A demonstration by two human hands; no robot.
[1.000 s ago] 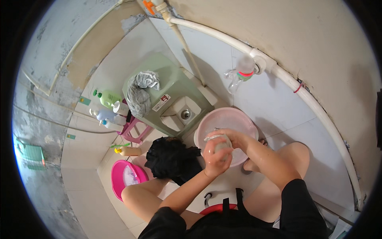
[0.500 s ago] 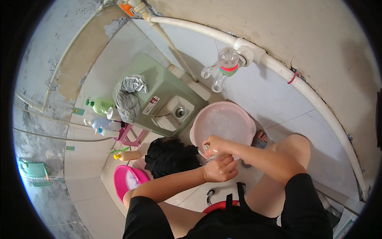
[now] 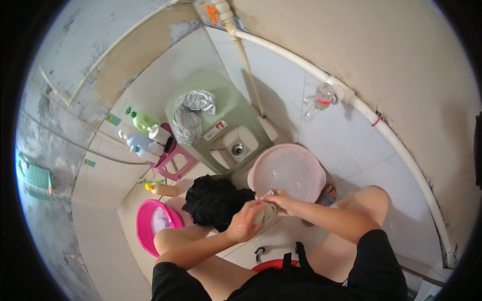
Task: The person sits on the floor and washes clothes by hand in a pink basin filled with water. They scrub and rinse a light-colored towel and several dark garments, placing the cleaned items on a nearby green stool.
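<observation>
My right hand [image 3: 281, 200] is closed on a wet, beige-grey cloth [image 3: 270, 213] just off the near rim of a pale pink basin [image 3: 252, 173]. The bunched cloth hangs below its fingers. Beside the cloth's left side is my left hand [image 3: 244, 222], its fingers loosely stretched and slightly apart; they may touch the cloth's edge. Cloudy, sudsy water [image 3: 287, 170] fills the basin. To the left of my hands lies a heap of black fabric [image 3: 213, 201]; what holds it up is mostly hidden.
A green plastic stool [image 3: 221, 108] with a grey cloth [image 3: 188, 120] on top stands beyond the basin. Pump bottles [image 3: 143, 122] sit on a pink stool [image 3: 175, 163] at left. Nearer are a yellow-capped bottle [image 3: 163, 189] and a bright pink basin [image 3: 145, 228]. A clear tap [image 3: 321, 100] juts from the wall pipe.
My hands have come apart from a tight grip together at the basin's near edge. The cloth, mostly hidden before, now hangs from my right hand. The view has also shifted.
</observation>
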